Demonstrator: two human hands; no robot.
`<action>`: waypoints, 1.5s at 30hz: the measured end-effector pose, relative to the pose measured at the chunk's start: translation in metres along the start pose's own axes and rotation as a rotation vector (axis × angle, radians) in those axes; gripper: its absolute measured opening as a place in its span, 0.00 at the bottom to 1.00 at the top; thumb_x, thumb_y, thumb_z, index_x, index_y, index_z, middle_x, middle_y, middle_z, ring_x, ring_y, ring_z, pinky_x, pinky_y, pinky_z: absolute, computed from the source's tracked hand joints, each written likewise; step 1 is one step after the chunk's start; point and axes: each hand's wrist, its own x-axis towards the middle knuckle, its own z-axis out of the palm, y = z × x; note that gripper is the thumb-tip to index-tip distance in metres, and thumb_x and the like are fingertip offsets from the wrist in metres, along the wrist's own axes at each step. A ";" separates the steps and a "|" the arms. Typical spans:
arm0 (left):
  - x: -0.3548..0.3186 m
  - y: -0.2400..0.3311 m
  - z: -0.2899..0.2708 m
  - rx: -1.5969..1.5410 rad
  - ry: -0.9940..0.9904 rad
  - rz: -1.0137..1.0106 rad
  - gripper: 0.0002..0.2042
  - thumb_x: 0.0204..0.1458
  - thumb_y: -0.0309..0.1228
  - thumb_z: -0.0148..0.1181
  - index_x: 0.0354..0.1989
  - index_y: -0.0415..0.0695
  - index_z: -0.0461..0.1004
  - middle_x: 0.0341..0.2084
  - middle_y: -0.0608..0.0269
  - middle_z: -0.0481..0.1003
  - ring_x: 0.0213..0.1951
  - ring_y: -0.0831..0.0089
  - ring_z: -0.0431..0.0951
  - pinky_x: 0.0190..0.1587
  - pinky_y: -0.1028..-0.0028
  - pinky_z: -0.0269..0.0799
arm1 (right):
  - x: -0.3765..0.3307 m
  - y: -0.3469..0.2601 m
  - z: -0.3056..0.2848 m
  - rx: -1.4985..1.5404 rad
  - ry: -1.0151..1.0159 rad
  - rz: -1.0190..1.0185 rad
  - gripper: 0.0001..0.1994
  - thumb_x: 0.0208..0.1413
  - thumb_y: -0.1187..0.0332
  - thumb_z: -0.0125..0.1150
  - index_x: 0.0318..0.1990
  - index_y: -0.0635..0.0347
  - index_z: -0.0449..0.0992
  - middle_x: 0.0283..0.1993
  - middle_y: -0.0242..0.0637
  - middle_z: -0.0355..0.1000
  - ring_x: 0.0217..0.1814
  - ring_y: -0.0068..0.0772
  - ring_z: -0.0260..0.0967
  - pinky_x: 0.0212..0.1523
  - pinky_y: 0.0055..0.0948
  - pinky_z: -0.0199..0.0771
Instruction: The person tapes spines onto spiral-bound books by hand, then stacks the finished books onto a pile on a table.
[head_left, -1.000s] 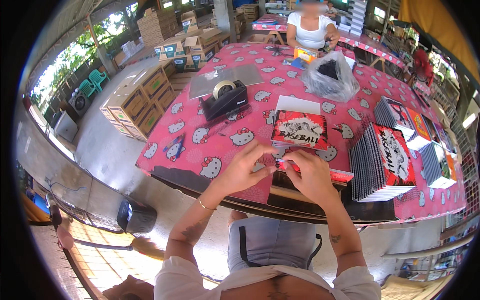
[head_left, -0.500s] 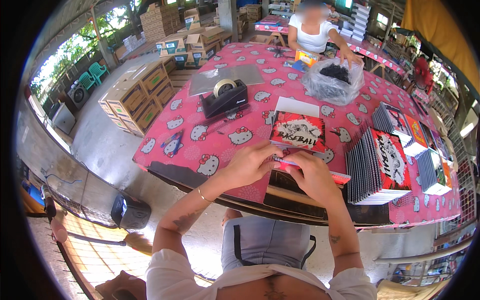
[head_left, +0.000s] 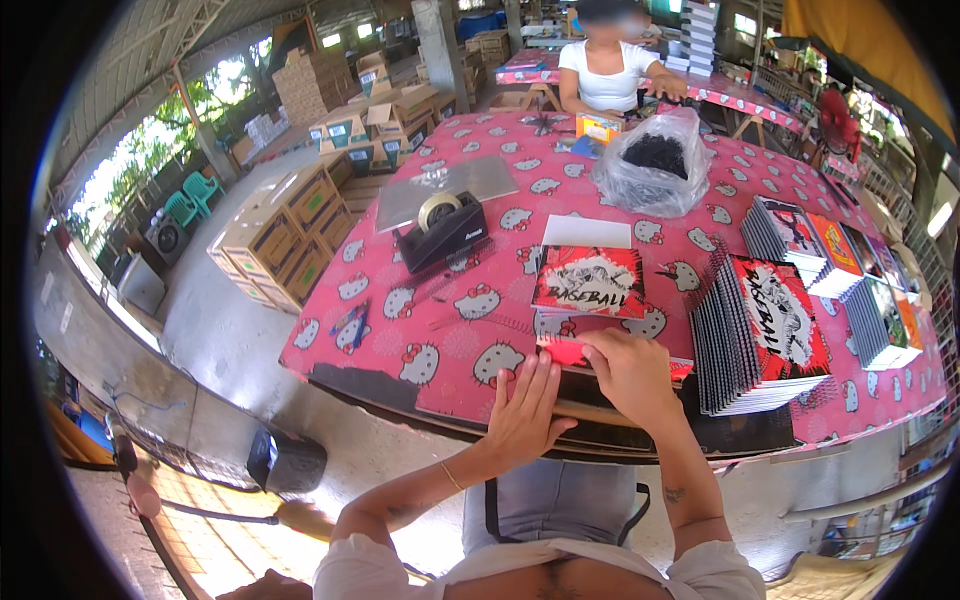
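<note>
Near the table's front edge lies a notebook with a red cover (head_left: pixel 565 352), partly hidden by my hands. My right hand (head_left: pixel 637 378) rests over it with fingers curled, gripping it. Beside its left end, my left hand (head_left: pixel 527 405) is flat, fingers stretched out and holding nothing; the fingertips are at the notebook's corner. Just beyond lies a red, black and white notebook stack (head_left: pixel 588 280), with white sheets (head_left: pixel 587 231) showing behind it. To the right stands a tall stack of spiral-bound notebooks (head_left: pixel 770 330) with similar covers.
A black tape dispenser (head_left: pixel 445 235) stands left on the pink patterned tablecloth (head_left: pixel 420 310), near a blue cutter-like tool (head_left: pixel 350 327). A plastic bag of black coils (head_left: pixel 655 165) sits farther back. Smaller notebook stacks (head_left: pixel 835 258) are right. A person (head_left: pixel 605 75) sits across the table.
My left hand has let go of the notebook's edge, moved down and flattened out. My right hand stays on the notebook. The seated person's hand has moved away from the plastic bag.
</note>
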 end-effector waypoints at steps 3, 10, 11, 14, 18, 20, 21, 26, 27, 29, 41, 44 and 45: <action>0.074 -0.027 -0.028 0.264 0.121 -0.035 0.42 0.61 0.55 0.54 0.73 0.33 0.56 0.74 0.34 0.53 0.76 0.39 0.49 0.72 0.34 0.34 | -0.005 0.000 -0.007 -0.011 -0.017 0.003 0.08 0.59 0.68 0.63 0.45 0.48 0.81 0.33 0.32 0.78 0.33 0.43 0.78 0.35 0.44 0.78; 0.066 -0.027 -0.021 0.184 0.019 0.060 0.40 0.61 0.54 0.54 0.72 0.34 0.58 0.73 0.39 0.55 0.76 0.43 0.51 0.71 0.35 0.40 | -0.025 0.015 -0.038 0.022 -0.110 0.033 0.13 0.58 0.70 0.64 0.50 0.52 0.82 0.40 0.37 0.81 0.38 0.47 0.79 0.40 0.43 0.76; 0.097 -0.030 -0.035 0.363 0.130 -0.024 0.41 0.59 0.56 0.57 0.72 0.35 0.60 0.73 0.42 0.58 0.76 0.47 0.53 0.72 0.38 0.44 | -0.019 0.021 -0.040 0.022 -0.144 0.025 0.13 0.58 0.70 0.64 0.50 0.52 0.82 0.40 0.38 0.81 0.38 0.46 0.79 0.40 0.44 0.75; 0.054 -0.007 -0.020 0.206 -0.213 0.071 0.37 0.64 0.51 0.52 0.72 0.33 0.57 0.73 0.37 0.55 0.76 0.44 0.50 0.73 0.38 0.39 | -0.023 0.032 -0.035 0.054 -0.153 0.011 0.13 0.58 0.69 0.64 0.50 0.51 0.82 0.38 0.37 0.81 0.37 0.46 0.78 0.40 0.45 0.74; 0.075 -0.024 -0.022 0.154 0.024 0.187 0.38 0.64 0.50 0.51 0.73 0.31 0.55 0.74 0.34 0.53 0.77 0.44 0.48 0.74 0.39 0.38 | -0.014 0.031 -0.037 0.074 -0.114 -0.029 0.12 0.58 0.68 0.64 0.50 0.49 0.82 0.34 0.35 0.80 0.37 0.44 0.78 0.39 0.45 0.72; 0.112 -0.034 -0.027 0.324 0.078 0.031 0.40 0.60 0.54 0.56 0.73 0.35 0.58 0.72 0.40 0.59 0.76 0.49 0.53 0.73 0.43 0.45 | -0.011 0.033 -0.033 0.064 -0.173 -0.014 0.12 0.59 0.67 0.64 0.50 0.47 0.82 0.35 0.35 0.80 0.38 0.43 0.78 0.41 0.45 0.72; 0.090 -0.022 -0.021 0.315 0.070 0.034 0.40 0.60 0.54 0.56 0.73 0.35 0.58 0.72 0.40 0.59 0.76 0.49 0.53 0.73 0.43 0.45 | -0.014 0.035 -0.033 0.062 -0.178 -0.003 0.12 0.59 0.67 0.64 0.50 0.47 0.82 0.35 0.35 0.80 0.38 0.43 0.78 0.41 0.45 0.72; 0.105 -0.013 -0.031 0.270 -0.111 0.141 0.39 0.62 0.54 0.53 0.72 0.34 0.58 0.73 0.40 0.57 0.76 0.48 0.52 0.73 0.41 0.44 | -0.014 0.031 -0.032 0.065 -0.146 0.003 0.14 0.58 0.67 0.65 0.51 0.46 0.82 0.36 0.35 0.81 0.37 0.45 0.78 0.41 0.45 0.72; 0.120 -0.016 -0.035 0.346 0.056 0.089 0.40 0.60 0.57 0.55 0.72 0.36 0.61 0.72 0.42 0.60 0.76 0.51 0.54 0.72 0.42 0.46 | -0.013 0.030 -0.033 0.075 -0.171 0.023 0.14 0.58 0.67 0.65 0.52 0.46 0.82 0.36 0.35 0.81 0.37 0.45 0.78 0.42 0.45 0.72; 0.107 -0.004 -0.025 0.282 0.019 0.160 0.39 0.62 0.54 0.52 0.72 0.33 0.58 0.72 0.39 0.57 0.76 0.46 0.53 0.72 0.39 0.43 | -0.018 0.035 -0.032 0.064 -0.172 0.031 0.16 0.57 0.66 0.66 0.54 0.46 0.81 0.35 0.37 0.81 0.36 0.46 0.78 0.42 0.45 0.73; 0.031 0.015 0.010 0.053 -0.039 0.399 0.38 0.67 0.54 0.44 0.73 0.31 0.56 0.72 0.36 0.57 0.75 0.41 0.54 0.73 0.38 0.40 | -0.062 0.067 -0.033 0.673 0.164 0.155 0.33 0.49 0.73 0.78 0.64 0.59 0.70 0.50 0.46 0.80 0.50 0.42 0.81 0.55 0.38 0.78; 0.121 0.008 -0.018 0.325 -0.047 0.180 0.40 0.61 0.57 0.53 0.72 0.36 0.61 0.73 0.43 0.60 0.76 0.49 0.54 0.74 0.38 0.36 | -0.074 0.071 0.000 1.172 0.120 0.482 0.12 0.56 0.76 0.73 0.47 0.65 0.81 0.43 0.34 0.81 0.44 0.18 0.77 0.46 0.22 0.78; 0.100 0.011 -0.008 0.322 -0.044 0.183 0.40 0.61 0.57 0.53 0.72 0.36 0.61 0.73 0.43 0.60 0.76 0.49 0.54 0.74 0.38 0.36 | -0.073 0.070 0.001 1.167 0.123 0.482 0.12 0.56 0.76 0.73 0.47 0.65 0.81 0.43 0.34 0.81 0.44 0.18 0.77 0.46 0.22 0.78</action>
